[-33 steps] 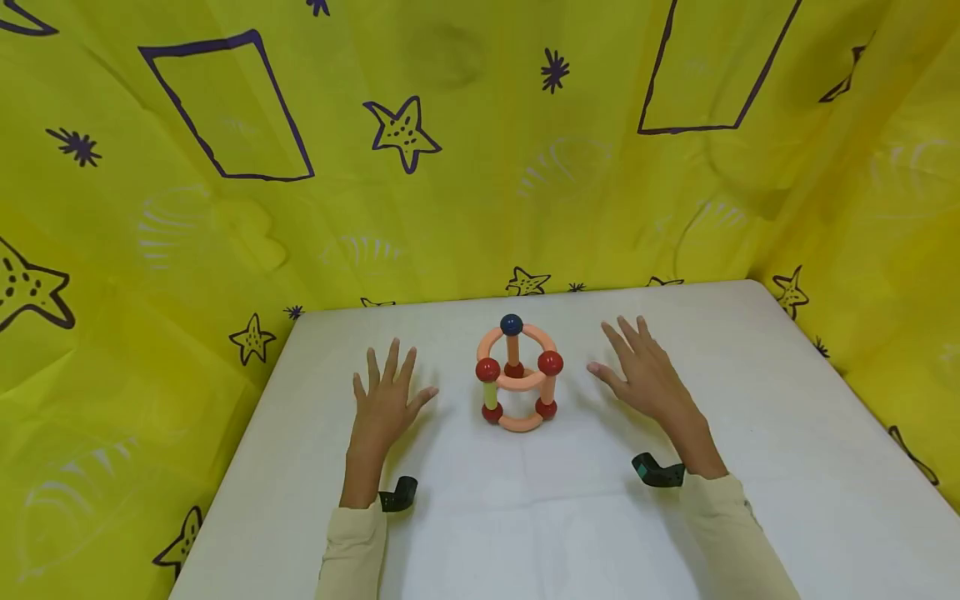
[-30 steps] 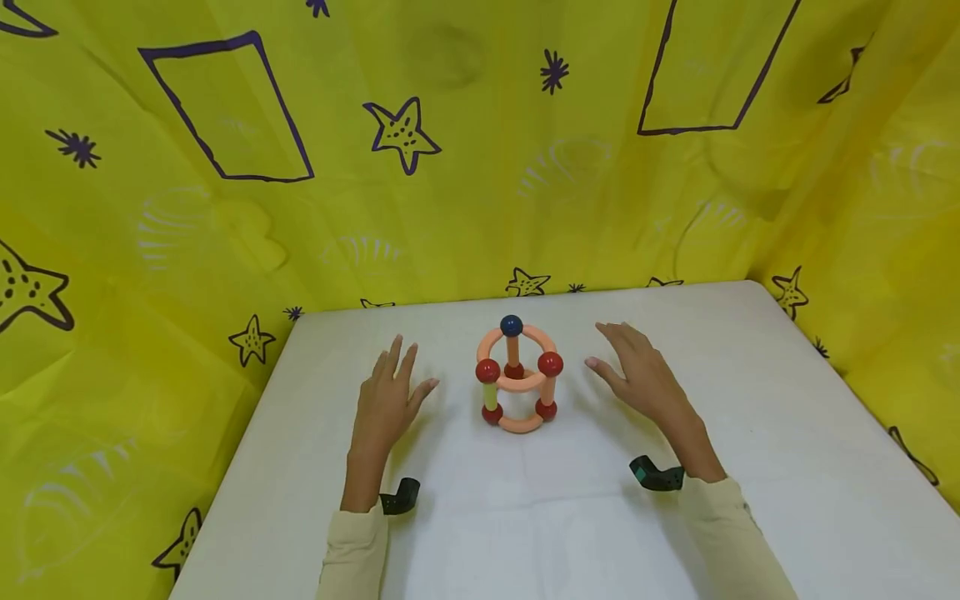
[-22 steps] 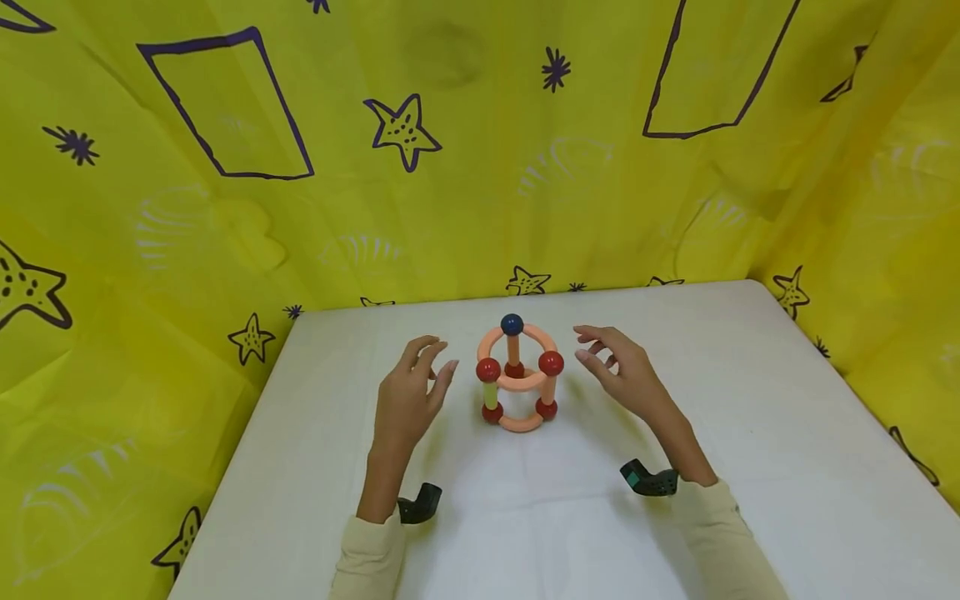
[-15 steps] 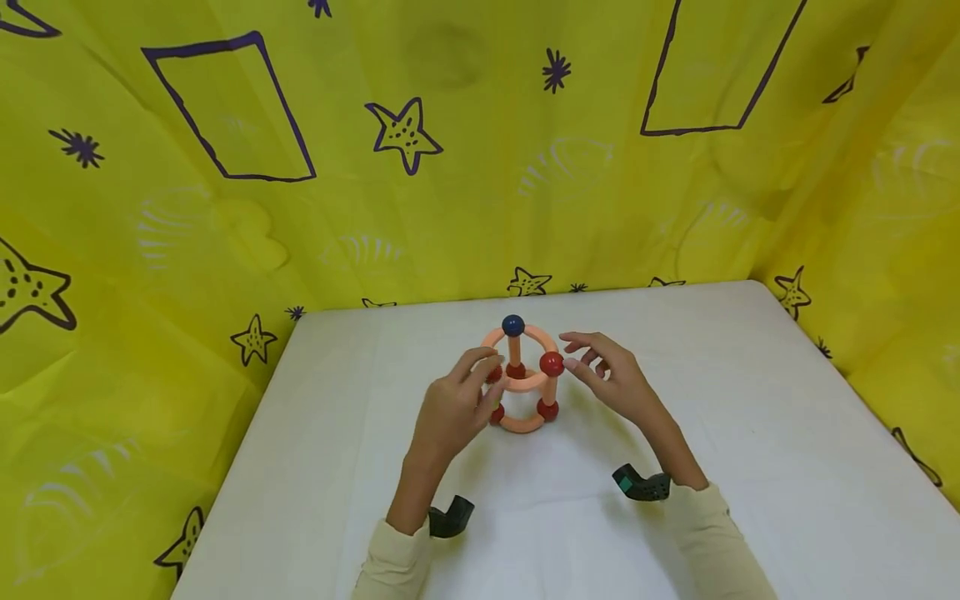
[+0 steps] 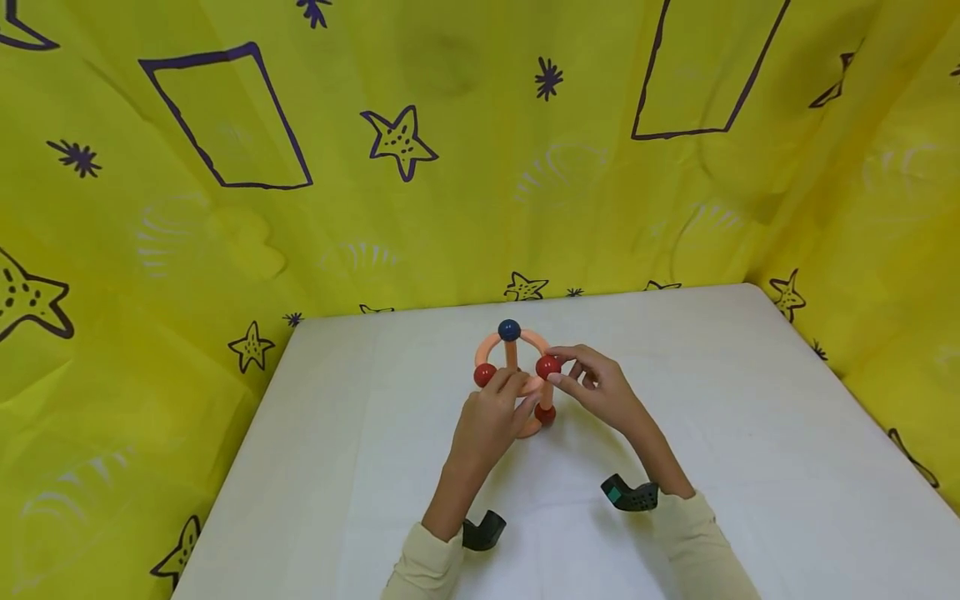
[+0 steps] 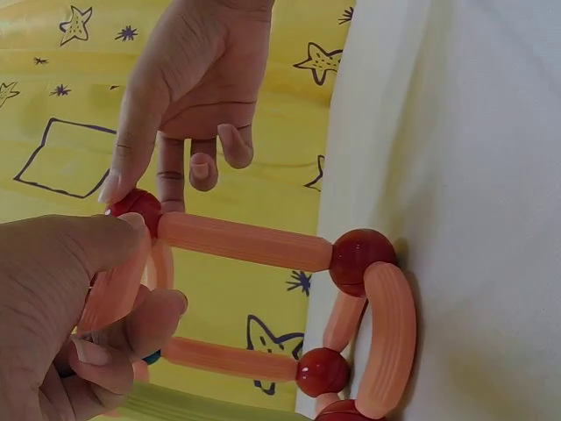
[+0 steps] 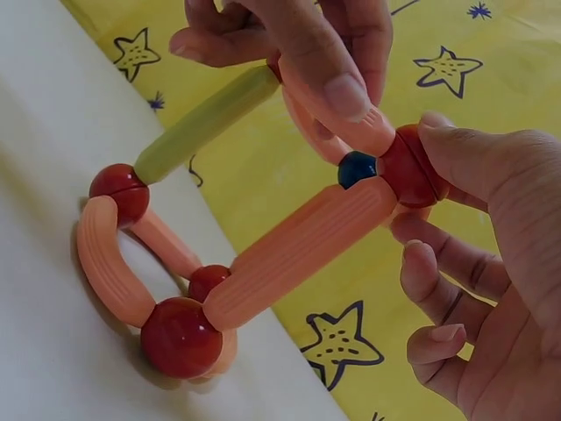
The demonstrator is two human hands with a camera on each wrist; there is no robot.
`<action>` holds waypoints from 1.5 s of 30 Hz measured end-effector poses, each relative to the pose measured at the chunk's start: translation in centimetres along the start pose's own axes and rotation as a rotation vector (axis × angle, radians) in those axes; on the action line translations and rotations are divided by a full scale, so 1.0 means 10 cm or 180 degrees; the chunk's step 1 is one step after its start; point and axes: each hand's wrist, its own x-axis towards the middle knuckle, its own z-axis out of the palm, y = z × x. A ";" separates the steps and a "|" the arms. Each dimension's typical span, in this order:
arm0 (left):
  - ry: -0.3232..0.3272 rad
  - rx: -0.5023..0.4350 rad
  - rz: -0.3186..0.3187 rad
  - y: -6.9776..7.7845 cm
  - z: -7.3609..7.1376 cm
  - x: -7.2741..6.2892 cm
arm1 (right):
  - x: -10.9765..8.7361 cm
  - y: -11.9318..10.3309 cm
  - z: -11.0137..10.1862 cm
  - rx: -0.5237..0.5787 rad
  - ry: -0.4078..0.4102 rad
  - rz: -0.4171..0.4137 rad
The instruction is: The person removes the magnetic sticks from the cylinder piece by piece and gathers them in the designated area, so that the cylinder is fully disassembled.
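A toy frame of magnetic rods and balls stands upright on the white table [image 5: 360, 500]. Its upper ring has a blue ball [image 5: 509, 330] at the back, a red ball [image 5: 485, 375] at left and another red ball [image 7: 412, 167] at right. My left hand [image 5: 487, 421] pinches the front curved orange rod [image 7: 372, 132] of that ring between thumb and fingers. With thumb and forefinger, my right hand [image 5: 603, 396] holds the right upper red ball. Below are straight orange rods [image 6: 245, 241], a yellow-green rod [image 7: 206, 123] and a lower ring. My left hand partly hides the frame's front in the head view.
A yellow cloth [image 5: 450, 225] with dark star drawings hangs behind the table and along both sides. Each wrist carries a small black camera; the left one [image 5: 484, 531] and the right one [image 5: 628, 494] sit close over the tabletop.
Both hands have come inward from spread, straight-fingered positions beside the frame. The left hand took hold of the front curved rod, the right hand of the right upper red ball.
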 end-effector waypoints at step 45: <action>-0.0129 -0.0146 0.0108 -0.04 0.07 -0.07 | 0.02 0.04 0.04 0.0056 0.0035 0.0049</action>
